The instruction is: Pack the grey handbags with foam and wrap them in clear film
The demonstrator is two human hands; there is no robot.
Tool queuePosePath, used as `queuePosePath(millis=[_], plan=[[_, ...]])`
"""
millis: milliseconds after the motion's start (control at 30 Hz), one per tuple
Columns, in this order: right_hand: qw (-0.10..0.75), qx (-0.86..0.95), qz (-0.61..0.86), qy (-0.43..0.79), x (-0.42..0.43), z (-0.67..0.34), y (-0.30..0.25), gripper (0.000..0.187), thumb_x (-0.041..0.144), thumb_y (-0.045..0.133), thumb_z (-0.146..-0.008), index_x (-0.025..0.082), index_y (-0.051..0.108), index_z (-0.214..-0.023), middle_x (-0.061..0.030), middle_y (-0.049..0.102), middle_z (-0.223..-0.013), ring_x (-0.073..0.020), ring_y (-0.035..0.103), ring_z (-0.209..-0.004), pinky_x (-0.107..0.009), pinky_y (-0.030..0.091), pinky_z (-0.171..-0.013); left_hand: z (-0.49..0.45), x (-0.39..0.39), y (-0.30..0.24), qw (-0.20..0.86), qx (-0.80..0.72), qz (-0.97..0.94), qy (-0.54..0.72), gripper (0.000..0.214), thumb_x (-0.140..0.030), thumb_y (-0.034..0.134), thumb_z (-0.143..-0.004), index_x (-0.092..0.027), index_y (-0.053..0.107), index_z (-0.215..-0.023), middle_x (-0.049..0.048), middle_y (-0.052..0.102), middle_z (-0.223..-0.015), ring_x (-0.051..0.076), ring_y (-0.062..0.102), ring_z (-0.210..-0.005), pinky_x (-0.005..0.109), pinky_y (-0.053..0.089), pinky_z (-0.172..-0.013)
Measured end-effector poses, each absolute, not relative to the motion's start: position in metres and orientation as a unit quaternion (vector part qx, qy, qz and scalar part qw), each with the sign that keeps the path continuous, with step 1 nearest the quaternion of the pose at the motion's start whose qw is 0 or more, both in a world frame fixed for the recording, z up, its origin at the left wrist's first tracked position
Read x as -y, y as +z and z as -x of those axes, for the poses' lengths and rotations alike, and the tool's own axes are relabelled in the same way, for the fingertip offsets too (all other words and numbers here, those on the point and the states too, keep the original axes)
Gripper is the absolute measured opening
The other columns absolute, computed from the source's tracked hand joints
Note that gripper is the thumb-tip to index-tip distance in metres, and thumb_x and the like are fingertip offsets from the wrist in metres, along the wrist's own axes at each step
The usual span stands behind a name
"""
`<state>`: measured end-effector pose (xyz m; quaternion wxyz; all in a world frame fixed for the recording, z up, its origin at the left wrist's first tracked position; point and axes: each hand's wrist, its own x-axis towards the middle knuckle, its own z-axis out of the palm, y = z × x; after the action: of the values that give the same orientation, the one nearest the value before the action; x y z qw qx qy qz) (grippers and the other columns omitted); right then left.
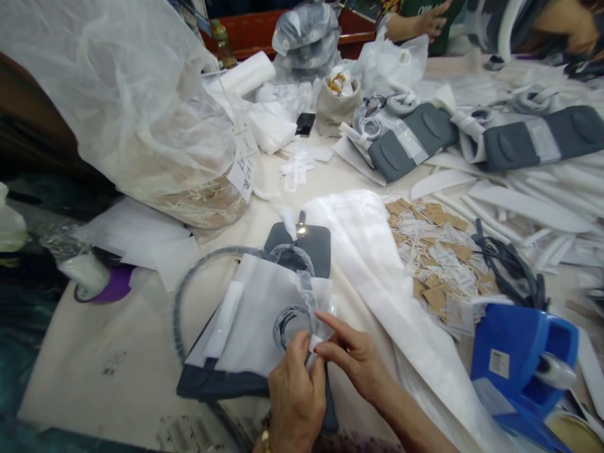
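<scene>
A dark grey handbag lies on the table with its flap folded out away from me. White tissue paper covers its front, and a grey handle wrapped in clear film arches out to the left. Over the paper lies a coiled grey strap, also in clear wrap. My left hand is closed, pinching a small white strip around the wrapped strap. My right hand has its thumb pressed on that same strip, with its index finger stretched along the wrapped strap. The strap's end is hidden by the fingers.
White sheeting lies right of the bag. Beyond it are brown tags, black straps and a blue tape dispenser. A large plastic-covered bundle stands at left. More grey bags lie behind. Another person's hand shows at the back.
</scene>
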<state>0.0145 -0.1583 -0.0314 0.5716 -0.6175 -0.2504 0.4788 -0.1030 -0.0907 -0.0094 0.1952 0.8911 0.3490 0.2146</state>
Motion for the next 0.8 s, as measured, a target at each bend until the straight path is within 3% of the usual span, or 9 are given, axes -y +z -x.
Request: queuePosePath(millis=[100,233,433,533,633,800], plan=[[0.573,0.130,0.611,0.531,0.153,-0.011,-0.025,0.067,0.034,0.072,-0.066,0.017,0.052,-0.128,0.0085,0.047,-0.052,-0.0092,0.041,-0.049,-0.020,0.035,-0.050,0.103,0.092,-0.010,0.180,-0.345,-0.896,0.215,0.024,-0.024,0.035,-0.094,-0.012,0.045,-0.111,0.0124,0.071,-0.086,0.021,0.070,-0.075,0.026,0.058,-0.061],[0.555,0.077,0.688,0.461,0.143,0.006,-0.019,0.058,0.031,0.061,-0.068,0.018,0.053,-0.124,0.0076,0.042,-0.053,-0.0109,0.039,-0.050,-0.022,0.035,-0.050,0.099,0.095,-0.009,0.145,-0.331,-0.908,0.212,0.026,-0.024,0.033,-0.095,-0.011,0.043,-0.114,0.0135,0.071,-0.082,0.023,0.070,-0.069,0.026,0.057,-0.057],[0.510,0.030,0.745,0.429,0.129,0.023,-0.033,0.059,0.029,0.058,-0.070,0.020,0.049,-0.128,0.0044,0.050,-0.061,-0.0127,0.040,-0.051,-0.024,0.036,-0.050,0.095,0.098,-0.015,0.055,-0.315,-0.923,0.215,0.024,-0.014,0.036,-0.092,-0.005,0.046,-0.112,0.0183,0.070,-0.084,0.022,0.070,-0.067,0.023,0.054,-0.055],[0.560,0.037,0.688,0.460,0.136,0.015,-0.034,0.062,0.037,0.061,-0.072,0.018,0.046,-0.130,0.0040,0.049,-0.064,-0.0120,0.040,-0.055,-0.024,0.036,-0.053,0.098,0.096,-0.018,0.116,-0.343,-0.908,0.209,0.025,-0.020,0.038,-0.092,-0.009,0.046,-0.113,0.0146,0.071,-0.085,0.023,0.070,-0.069,0.026,0.055,-0.056],[0.620,0.060,0.558,0.548,0.151,-0.001,-0.032,0.070,0.044,0.060,-0.077,0.017,0.037,-0.137,0.0054,0.047,-0.062,-0.0112,0.043,-0.056,-0.024,0.037,-0.058,0.105,0.093,-0.019,0.243,-0.399,-0.867,0.171,0.031,-0.027,0.046,-0.088,-0.013,0.044,-0.116,0.0086,0.072,-0.084,0.022,0.070,-0.073,0.027,0.056,-0.060],[0.620,0.193,0.498,0.575,0.171,-0.020,-0.039,0.064,0.040,0.057,-0.083,0.018,0.034,-0.139,0.0026,0.057,-0.072,-0.0130,0.054,-0.070,-0.027,0.041,-0.071,0.109,0.091,-0.013,0.378,-0.486,-0.782,0.095,0.038,-0.034,0.051,-0.082,-0.016,0.046,-0.115,0.0072,0.072,-0.093,0.023,0.069,-0.079,0.033,0.056,-0.069]])
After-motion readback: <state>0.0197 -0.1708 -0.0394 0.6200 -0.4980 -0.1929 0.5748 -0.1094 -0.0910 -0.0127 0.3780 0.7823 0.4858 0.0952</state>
